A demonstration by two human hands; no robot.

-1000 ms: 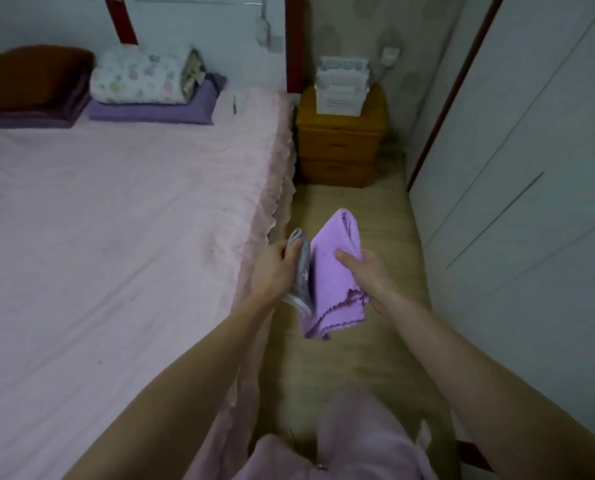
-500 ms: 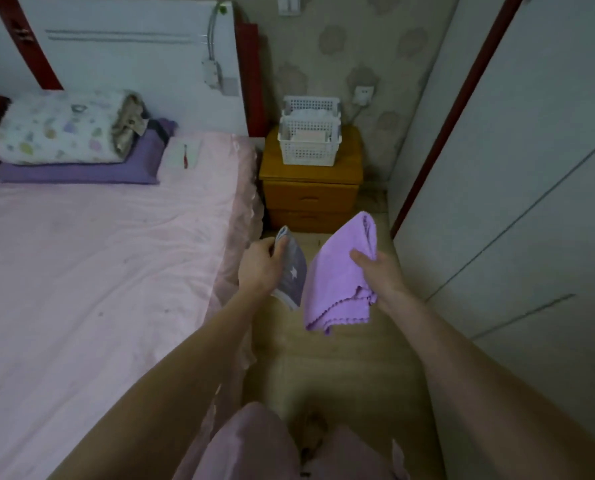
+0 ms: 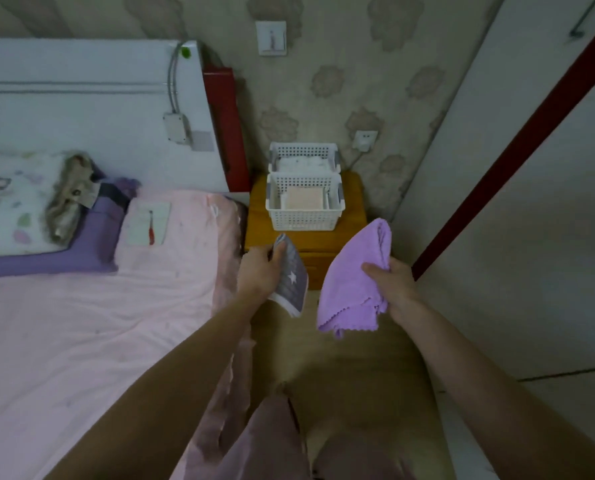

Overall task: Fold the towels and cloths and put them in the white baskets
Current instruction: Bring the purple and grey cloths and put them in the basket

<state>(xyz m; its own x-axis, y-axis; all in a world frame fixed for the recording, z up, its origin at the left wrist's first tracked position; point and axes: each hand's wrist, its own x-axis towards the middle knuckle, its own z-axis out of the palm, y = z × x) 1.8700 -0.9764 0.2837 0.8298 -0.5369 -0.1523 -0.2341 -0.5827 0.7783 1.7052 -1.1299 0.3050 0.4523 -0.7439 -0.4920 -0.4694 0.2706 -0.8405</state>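
Note:
My left hand [image 3: 259, 271] grips a folded grey striped cloth [image 3: 292, 277] with a white star on it. My right hand [image 3: 395, 284] holds a folded purple towel [image 3: 353, 282] that hangs down loosely. Both are held above the floor, just short of the wooden nightstand [image 3: 254, 226]. Two white baskets stand on it: the near basket [image 3: 304, 216] holds a folded pale pink cloth, and the far basket [image 3: 303, 152] behind it holds something white.
The pink bed [image 3: 81, 323] fills the left side, with pillows and a folded quilt [image 3: 19, 199] at its head. White wardrobe doors [image 3: 531, 220] line the right. A narrow strip of wooden floor [image 3: 351, 368] runs between them.
I have moved forward along the aisle toward the nightstand, which now looms larger. Both hands stayed shut on their cloths and drifted a little apart.

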